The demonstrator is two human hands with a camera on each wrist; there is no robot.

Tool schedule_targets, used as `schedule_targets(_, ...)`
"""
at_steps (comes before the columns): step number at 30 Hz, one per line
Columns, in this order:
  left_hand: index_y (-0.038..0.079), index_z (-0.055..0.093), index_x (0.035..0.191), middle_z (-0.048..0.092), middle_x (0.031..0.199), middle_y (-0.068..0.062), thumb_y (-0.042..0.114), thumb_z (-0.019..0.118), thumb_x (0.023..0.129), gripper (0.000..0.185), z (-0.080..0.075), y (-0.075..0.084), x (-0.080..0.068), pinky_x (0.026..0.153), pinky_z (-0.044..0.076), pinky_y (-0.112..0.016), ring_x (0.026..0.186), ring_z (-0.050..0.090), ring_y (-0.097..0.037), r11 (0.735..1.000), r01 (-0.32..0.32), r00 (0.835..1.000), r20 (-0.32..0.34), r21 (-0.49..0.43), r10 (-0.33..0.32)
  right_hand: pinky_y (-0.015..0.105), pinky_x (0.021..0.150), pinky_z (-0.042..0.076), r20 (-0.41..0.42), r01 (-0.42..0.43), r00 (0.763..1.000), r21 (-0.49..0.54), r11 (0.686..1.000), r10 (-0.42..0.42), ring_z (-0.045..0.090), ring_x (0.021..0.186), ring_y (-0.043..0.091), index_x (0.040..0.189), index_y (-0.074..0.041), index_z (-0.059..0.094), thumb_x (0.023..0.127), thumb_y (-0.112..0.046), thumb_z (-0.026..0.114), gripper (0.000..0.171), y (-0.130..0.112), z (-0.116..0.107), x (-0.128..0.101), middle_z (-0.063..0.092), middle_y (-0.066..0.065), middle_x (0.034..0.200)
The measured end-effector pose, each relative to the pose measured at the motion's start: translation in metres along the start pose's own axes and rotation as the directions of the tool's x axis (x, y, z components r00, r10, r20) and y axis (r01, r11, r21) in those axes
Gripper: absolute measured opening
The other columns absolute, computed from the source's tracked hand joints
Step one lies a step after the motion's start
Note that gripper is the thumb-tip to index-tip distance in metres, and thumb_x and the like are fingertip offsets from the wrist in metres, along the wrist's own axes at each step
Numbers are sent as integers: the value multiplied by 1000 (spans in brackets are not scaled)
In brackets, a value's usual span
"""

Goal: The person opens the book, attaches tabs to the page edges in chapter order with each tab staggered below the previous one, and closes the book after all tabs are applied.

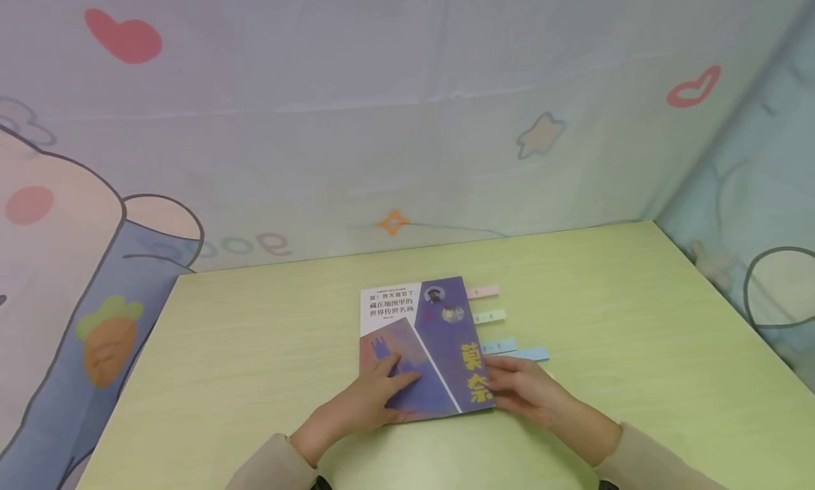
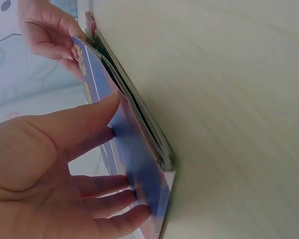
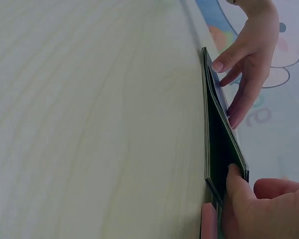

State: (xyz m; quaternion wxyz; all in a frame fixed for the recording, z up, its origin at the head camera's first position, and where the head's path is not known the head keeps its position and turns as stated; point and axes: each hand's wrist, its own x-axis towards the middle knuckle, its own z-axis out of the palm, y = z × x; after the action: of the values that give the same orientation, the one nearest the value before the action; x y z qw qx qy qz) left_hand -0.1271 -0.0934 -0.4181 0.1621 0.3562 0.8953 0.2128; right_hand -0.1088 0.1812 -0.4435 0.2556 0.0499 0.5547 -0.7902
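On the pale green worktop (image 1: 255,348), a purple art book (image 1: 439,334) is lying closed.
Its cover is reading "藏在地图里的世界传世名画"; left hand (image 1: 376,394) is pressing flat, fingers straight, while right hand (image 1: 528,391) is pinching the edge beside pastel index tabs (image 1: 503,345).

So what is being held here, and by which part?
The book: the right hand pinches its near right edge, lifting the cover slightly, while the left hand rests flat on the cover's lower left.

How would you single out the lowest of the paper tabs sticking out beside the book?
On the green table lies a purple book, with four tabs poking out along its right edge. The lowest is the blue tab, just above the right hand; it reaches farther out than the others.
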Motion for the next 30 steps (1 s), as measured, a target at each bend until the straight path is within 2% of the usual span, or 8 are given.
schedule_targets(6,1,51,132,29,139,-35,22,70,84,56,1,0,-1,99,36,-55,128,29,-50,999,-13,1000,-11,33,14,40,90,47,-1,3,1000,-7,1000,-3,62,100,28,136,21,20,87,9,49,58,-1,-3,-3,56,26,118)
schedule_targets(15,3,51,133,30,140,-34,24,69,84,56,2,0,-2,97,36,-57,128,30,-50,998,8,1000,-9,64,-8,35,87,50,-70,6,997,-18,1000,-7,64,94,17,136,17,26,88,4,54,57,-15,-5,-7,66,8,102)
schedule_targets(19,4,48,135,28,141,-33,25,67,86,56,-2,1,-1,93,36,-63,130,26,-50,996,53,998,-17,70,-52,37,92,47,-84,60,994,-172,983,-75,59,105,23,137,15,29,91,-1,53,55,-25,-1,-3,60,17,115)
schedule_targets(21,4,45,137,26,142,-33,26,66,87,58,-5,3,1,90,35,-67,131,23,-50,993,78,997,-30,84,-76,39,95,44,-79,115,986,-320,940,-148,55,113,29,136,13,33,92,-3,52,51,-30,3,2,54,23,124)
schedule_targets(23,4,40,139,22,144,-33,28,65,88,61,-9,3,5,91,31,-69,133,18,-49,991,98,995,-43,86,-94,44,98,41,-37,191,969,-516,835,-244,47,121,35,136,10,38,92,-5,52,48,-33,7,9,47,25,132)
schedule_targets(24,5,38,141,19,145,-32,29,64,88,63,-10,4,8,92,29,-70,134,15,-49,991,107,994,-46,85,-104,47,98,40,5,238,955,-615,752,-298,44,122,38,135,8,40,92,-5,53,47,-35,9,12,45,25,134)
schedule_targets(27,6,30,145,10,149,-30,35,62,89,71,-12,2,18,98,21,-70,136,7,-47,990,124,992,-42,69,-121,55,99,35,184,358,892,-845,397,-412,36,128,43,135,6,43,92,-12,57,49,-36,17,25,38,26,140)
schedule_targets(30,8,22,148,3,151,-28,40,61,88,79,-12,-1,27,102,15,-68,137,2,-47,988,138,990,-30,71,-136,58,103,27,372,428,850,-901,76,-374,21,133,48,139,7,35,92,-22,59,61,-34,26,38,23,30,145)
